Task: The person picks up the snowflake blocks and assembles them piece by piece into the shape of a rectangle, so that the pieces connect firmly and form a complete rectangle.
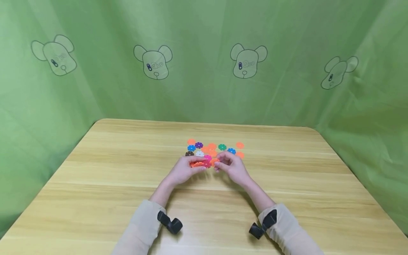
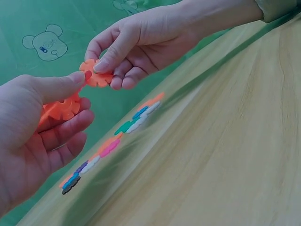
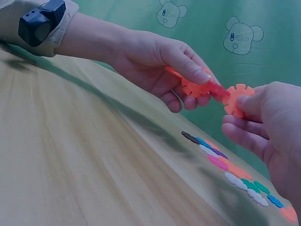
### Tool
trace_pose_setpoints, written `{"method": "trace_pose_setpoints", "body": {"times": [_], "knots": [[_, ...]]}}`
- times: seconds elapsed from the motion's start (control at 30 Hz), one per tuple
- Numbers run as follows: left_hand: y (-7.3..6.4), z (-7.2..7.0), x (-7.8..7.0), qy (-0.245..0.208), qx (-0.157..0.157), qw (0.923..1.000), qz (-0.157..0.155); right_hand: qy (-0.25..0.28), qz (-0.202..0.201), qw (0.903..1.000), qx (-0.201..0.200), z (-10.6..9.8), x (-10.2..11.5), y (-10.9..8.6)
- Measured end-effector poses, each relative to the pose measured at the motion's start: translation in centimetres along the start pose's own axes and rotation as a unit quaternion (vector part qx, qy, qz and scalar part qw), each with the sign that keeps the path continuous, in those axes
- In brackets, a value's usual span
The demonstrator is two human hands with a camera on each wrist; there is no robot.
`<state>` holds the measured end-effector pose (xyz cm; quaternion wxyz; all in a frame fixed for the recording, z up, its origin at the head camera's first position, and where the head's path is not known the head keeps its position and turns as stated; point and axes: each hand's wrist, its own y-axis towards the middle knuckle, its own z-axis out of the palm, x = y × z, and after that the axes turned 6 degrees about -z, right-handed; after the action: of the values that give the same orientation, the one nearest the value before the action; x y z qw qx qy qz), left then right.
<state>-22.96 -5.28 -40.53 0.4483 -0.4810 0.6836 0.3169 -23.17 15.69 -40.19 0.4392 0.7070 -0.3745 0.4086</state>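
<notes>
Above the table, my left hand (image 1: 184, 170) holds several joined orange notched plastic discs (image 3: 195, 88) between thumb and fingers. A red notched disc (image 3: 217, 92) sticks out at the end of that piece. With thumb and fingers my right hand (image 1: 234, 169) pinches a single orange disc (image 3: 238, 100), its edge right at the red disc. Both hands meet just in front of the loose discs. In the left wrist view, the left fingers partly cover the joined orange discs (image 2: 66, 108).
Loose flat discs lie on the wooden table (image 1: 127, 180) beyond the hands: a purple disc (image 1: 199, 145), a green disc (image 1: 222, 147), a blue disc (image 1: 231, 151), a white disc (image 1: 199, 153), and several orange ones. A green curtain (image 1: 197, 102) surrounds the table's back and sides.
</notes>
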Motion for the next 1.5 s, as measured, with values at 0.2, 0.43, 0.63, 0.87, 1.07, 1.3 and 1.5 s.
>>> {"method": "trace_pose_setpoints", "body": {"times": [0.2,0.43,0.63,0.87,1.07,1.3,1.5], "knots": [[-0.2,-0.1,-0.3,0.019,0.007,0.9998,0.002,0.007,-0.016,0.9998,-0.001,0.2,0.1,-0.2],[-0.4,-0.2,-0.8,0.021,0.02,0.9993,0.026,0.017,-0.025,0.9995,0.003,0.6,1.6,-0.4],[-0.5,-0.3,-1.0,0.035,0.011,0.9988,0.032,0.014,-0.031,0.9994,-0.003,1.1,3.2,-0.7],[-0.4,0.0,-0.8,0.07,-0.016,0.9966,0.041,0.018,-0.032,0.9992,-0.013,1.5,3.1,-0.6],[-0.4,0.2,-0.8,0.081,-0.029,0.9955,0.038,0.014,-0.04,0.9991,-0.003,1.4,3.0,-0.6],[-0.2,0.2,-0.4,0.065,-0.034,0.9971,0.022,-0.007,-0.019,0.9991,0.038,0.5,2.1,-0.5],[-0.1,0.1,-0.2,0.039,-0.041,0.9984,0.004,-0.013,0.003,0.9989,0.045,-1.4,-0.9,0.1]]}}
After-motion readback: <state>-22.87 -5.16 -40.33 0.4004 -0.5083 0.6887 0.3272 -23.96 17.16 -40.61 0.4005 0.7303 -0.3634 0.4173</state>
